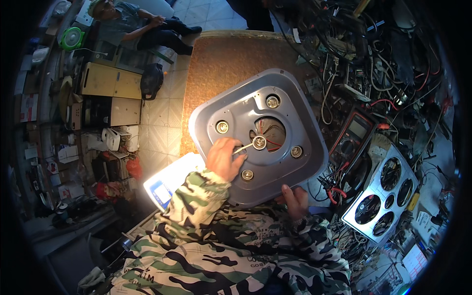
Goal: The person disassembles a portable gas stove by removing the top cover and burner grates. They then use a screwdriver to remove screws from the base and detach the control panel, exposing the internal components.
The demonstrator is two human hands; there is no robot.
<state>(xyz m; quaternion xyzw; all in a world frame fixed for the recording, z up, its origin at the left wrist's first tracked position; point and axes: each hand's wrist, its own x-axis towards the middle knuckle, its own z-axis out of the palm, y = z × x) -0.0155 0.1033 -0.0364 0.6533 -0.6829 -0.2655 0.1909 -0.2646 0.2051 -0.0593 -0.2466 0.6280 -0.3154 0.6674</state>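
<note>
A grey square housing [214,145] with rounded corners lies tilted across the brown worktop before me. Several round metal lamp sockets, such as the upper left one [222,127], are set into it. At the middle, a loose lamp socket [259,142] sits at the edge of a round hole with red and dark wires behind it. My left hand [226,160] pinches a thin pale stick [244,148], whose far end reaches this middle socket. My right hand [296,202] grips the housing's near right rim, thumb on top; its other fingers are mostly hidden.
A multimeter [355,130], red-handled pliers [336,194] and a silver panel with round openings [379,195] lie at right, among tangled cables. A lit white box [169,182] stands left of my arm. Someone [132,27] sits at the far left, beyond the worktop [221,54].
</note>
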